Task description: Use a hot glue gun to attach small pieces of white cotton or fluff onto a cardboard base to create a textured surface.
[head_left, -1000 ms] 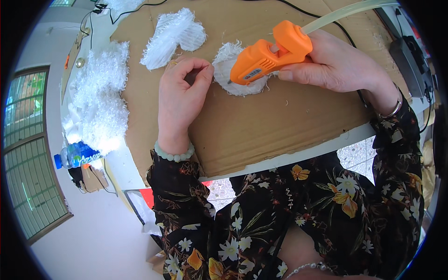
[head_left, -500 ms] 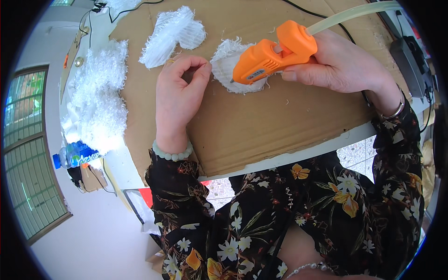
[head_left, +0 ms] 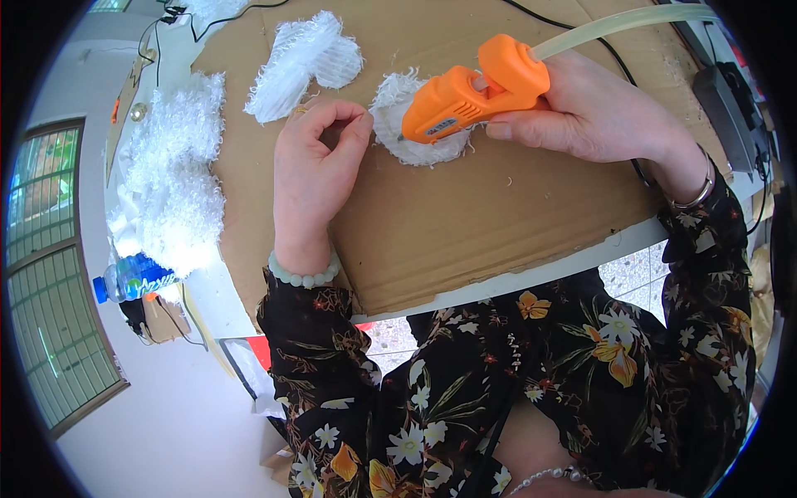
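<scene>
My right hand (head_left: 573, 108) is wrapped round an orange hot glue gun (head_left: 452, 101), with a long translucent glue stick (head_left: 618, 31) running out of its back end. The gun's nozzle points down and left, over a roundish white fluffy fabric piece (head_left: 412, 148) with frayed edges. Part of this piece is hidden under the gun. At its left edge, the thumb and forefinger of my left hand (head_left: 320, 158) are pinched together on the rim. Beyond my left hand lies another white fabric piece (head_left: 303, 60), crossed or folded over itself.
A brown cardboard sheet (head_left: 465, 232) covers most of the white table. Along the left side sits a heap of white fluffy fabric (head_left: 178, 174), with a blue-capped plastic bottle (head_left: 137, 278) near it. Black cables (head_left: 241, 15) and a dark grey box (head_left: 725, 116) are at the edges.
The glue gun has moved a little left with my right hand, bringing its nozzle closer to my left fingertips. My left hand keeps its pinch at the fabric's edge.
</scene>
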`<state>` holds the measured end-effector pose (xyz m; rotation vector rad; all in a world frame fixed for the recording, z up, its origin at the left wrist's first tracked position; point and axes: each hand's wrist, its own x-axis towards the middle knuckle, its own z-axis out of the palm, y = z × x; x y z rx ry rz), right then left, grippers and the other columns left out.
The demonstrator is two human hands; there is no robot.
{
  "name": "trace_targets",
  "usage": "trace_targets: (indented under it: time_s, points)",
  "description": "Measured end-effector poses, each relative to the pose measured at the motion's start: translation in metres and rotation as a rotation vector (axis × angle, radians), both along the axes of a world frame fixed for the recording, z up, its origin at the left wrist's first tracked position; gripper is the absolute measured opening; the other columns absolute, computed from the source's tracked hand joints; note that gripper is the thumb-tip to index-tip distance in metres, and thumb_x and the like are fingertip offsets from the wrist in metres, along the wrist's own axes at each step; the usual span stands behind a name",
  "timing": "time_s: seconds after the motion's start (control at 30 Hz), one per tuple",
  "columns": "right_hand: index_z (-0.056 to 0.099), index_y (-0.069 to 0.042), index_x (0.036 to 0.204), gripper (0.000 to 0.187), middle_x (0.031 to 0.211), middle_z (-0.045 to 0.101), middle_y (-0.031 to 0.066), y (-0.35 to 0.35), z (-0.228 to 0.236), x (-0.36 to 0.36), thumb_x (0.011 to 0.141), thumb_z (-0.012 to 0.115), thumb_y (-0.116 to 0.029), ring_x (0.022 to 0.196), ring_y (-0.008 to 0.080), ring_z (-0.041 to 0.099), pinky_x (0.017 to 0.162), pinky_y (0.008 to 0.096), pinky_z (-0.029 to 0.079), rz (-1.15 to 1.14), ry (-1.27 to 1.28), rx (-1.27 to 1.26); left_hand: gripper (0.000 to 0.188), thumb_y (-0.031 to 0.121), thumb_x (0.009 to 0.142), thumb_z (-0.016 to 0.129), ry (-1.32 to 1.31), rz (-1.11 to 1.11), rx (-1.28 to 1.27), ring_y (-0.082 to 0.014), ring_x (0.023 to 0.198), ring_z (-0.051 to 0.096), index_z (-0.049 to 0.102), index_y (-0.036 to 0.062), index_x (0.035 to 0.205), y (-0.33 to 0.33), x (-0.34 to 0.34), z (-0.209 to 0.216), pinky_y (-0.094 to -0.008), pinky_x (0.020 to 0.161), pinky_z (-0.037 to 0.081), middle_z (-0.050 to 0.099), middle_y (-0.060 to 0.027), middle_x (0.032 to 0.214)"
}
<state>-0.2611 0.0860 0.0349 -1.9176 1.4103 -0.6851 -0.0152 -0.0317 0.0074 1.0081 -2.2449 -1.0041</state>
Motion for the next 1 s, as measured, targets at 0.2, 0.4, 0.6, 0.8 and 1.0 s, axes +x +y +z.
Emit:
trace_targets:
  time_s: [0.2, 0.4, 0.6, 0.8, 1.0]
  points:
    - [0.057, -0.001, 0.104, 0.035, 0.069, 0.052, 0.0097, 0.003, 0.008, -0.010, 0.089, 0.061, -0.033, 0.062, 0.0246, 0.048, 0.060, 0.0326, 0.041, 0.036, 0.045, 0.074, 0.009, 0.007, 0.081, 0.065, 0.017, -0.003, 0.010, -0.0124, 0.066, 0.055, 0.064, -0.0017, 0.083, -0.002, -0.005, -0.006, -0.0264, 0.061, 0.043, 0.060, -0.0048, 0.074]
    - [0.057, -0.003, 0.104, 0.035, 0.073, 0.053, 0.0102, 0.004, 0.014, -0.008, 0.088, 0.062, -0.033, 0.065, 0.0255, 0.050, 0.062, 0.0333, 0.041, 0.071, 0.059, 0.051, 0.009, 0.007, 0.081, 0.065, 0.012, 0.005, -0.009, -0.0118, 0.066, 0.055, 0.064, -0.0017, 0.083, -0.002, 0.003, 0.000, -0.0257, 0.061, 0.043, 0.060, -0.0046, 0.074]
    - [0.056, -0.004, 0.109, 0.036, 0.080, 0.054, 0.0099, 0.010, 0.008, -0.014, 0.087, 0.064, -0.032, 0.069, 0.0245, 0.051, 0.065, 0.0325, 0.042, 0.062, 0.079, 0.058, 0.009, 0.007, 0.081, 0.065, 0.028, -0.008, -0.004, -0.0116, 0.065, 0.055, 0.063, -0.0020, 0.083, -0.002, -0.002, -0.005, -0.0255, 0.060, 0.043, 0.060, -0.0045, 0.072]
    - [0.056, -0.004, 0.110, 0.037, 0.084, 0.055, 0.0099, 0.008, 0.008, -0.018, 0.086, 0.065, -0.031, 0.072, 0.0249, 0.052, 0.068, 0.0323, 0.043, 0.101, 0.142, 0.071, 0.009, 0.007, 0.081, 0.065, 0.023, 0.002, 0.001, -0.0114, 0.065, 0.055, 0.063, -0.0022, 0.083, -0.001, 0.000, -0.003, -0.0253, 0.060, 0.043, 0.061, -0.0048, 0.073]
    - [0.056, -0.004, 0.110, 0.036, 0.085, 0.055, 0.0107, 0.007, 0.009, -0.016, 0.086, 0.065, -0.030, 0.073, 0.0257, 0.053, 0.069, 0.0325, 0.043, 0.098, 0.094, 0.079, 0.009, 0.007, 0.081, 0.065, 0.023, 0.006, 0.003, -0.0117, 0.065, 0.055, 0.064, -0.0020, 0.084, -0.001, -0.001, -0.003, -0.0254, 0.060, 0.043, 0.061, -0.0051, 0.074]
